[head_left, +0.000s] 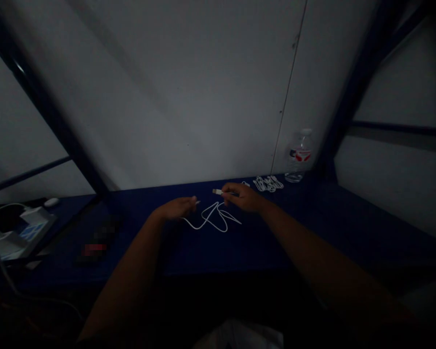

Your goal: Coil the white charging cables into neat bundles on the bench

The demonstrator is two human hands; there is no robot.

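A thin white USB charging cable [225, 228] lies in loose loops on the dark blue shelf [218, 254], between my two hands and a little below them. My right hand [241, 196] is closed in a pinch on the cable's larger USB end, and the plug [216, 191] points left out of the fingers. The cable's other end is in my left hand [176, 208], fingers closed, with a small pale tip [197, 202] showing past the fingertips. The two ends are apart, a short gap between them.
Coiled white cables [269, 183] lie behind my right hand, beside a clear plastic bottle [296, 157] standing upright. At left are a power strip [36, 230] with white plugs and a dark, blurred-out object [98, 240]. A pale wall [189, 97] and blue metal posts [39, 92] bound the shelf.
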